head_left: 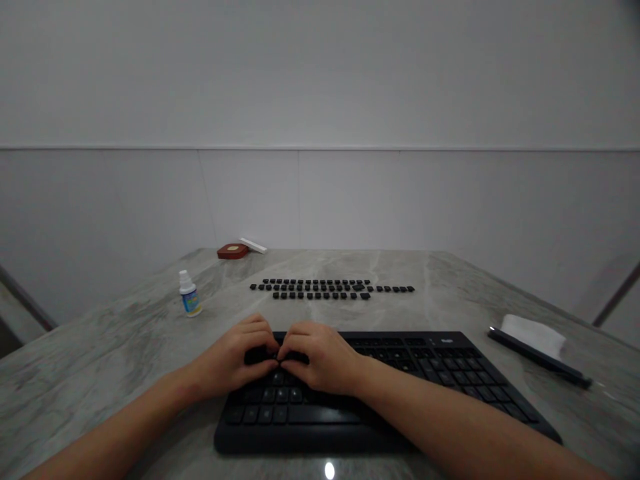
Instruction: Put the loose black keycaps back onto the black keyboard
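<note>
A black keyboard [325, 415] lies in front of me, with keys missing from part of its upper middle. Over its left part, my left hand [240, 353] and my right hand [320, 360] meet fingertip to fingertip. Thumb and fingers are pinched together on each hand, right at the key area. Whatever small dark thing sits between the fingertips is too hidden to name. Beyond the keyboard, loose black keycaps [315, 288] lie in several neat rows on the table.
The grey marbled table [125, 353] runs back to a pale wall. At left stands a small white-capped bottle [191, 301]. A red-brown case [233, 251] and a white strip [253, 246] lie far back. Right of the keyboard are a black stick-like tool [537, 357] and white tissue [534, 335].
</note>
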Available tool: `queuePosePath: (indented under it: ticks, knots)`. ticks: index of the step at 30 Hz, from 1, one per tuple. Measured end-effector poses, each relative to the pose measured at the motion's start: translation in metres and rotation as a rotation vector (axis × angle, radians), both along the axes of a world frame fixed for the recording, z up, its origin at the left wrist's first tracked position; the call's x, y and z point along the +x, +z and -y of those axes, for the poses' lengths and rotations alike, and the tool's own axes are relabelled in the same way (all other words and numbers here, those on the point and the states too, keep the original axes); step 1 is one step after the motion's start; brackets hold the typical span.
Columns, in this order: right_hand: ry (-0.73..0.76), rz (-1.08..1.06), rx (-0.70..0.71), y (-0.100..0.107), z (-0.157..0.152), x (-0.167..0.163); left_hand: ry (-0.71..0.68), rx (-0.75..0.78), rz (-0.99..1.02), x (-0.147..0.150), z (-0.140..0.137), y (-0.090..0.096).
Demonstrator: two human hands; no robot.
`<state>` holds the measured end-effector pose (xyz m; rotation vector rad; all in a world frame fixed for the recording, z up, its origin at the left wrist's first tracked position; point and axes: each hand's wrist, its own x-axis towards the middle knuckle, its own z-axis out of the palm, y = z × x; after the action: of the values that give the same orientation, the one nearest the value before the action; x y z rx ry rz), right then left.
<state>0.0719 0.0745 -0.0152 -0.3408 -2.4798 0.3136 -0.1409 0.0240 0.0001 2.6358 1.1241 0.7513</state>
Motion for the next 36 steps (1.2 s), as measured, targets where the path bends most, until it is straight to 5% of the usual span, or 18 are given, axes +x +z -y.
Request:
queuePosePath:
  ticks: [11, 36]
  knots:
    - [0.044, 0.011, -0.019, -0.0062, -0.0049, -0.0022, 0.048, -0.129, 0.004, 0.0029, 0.0053, 0.0073]
    - [0.087, -0.016, 0.007, -0.0090, -0.0068, -0.0030, 0.024, -0.123, 0.000, -0.0001, 0.0033, 0.0029]
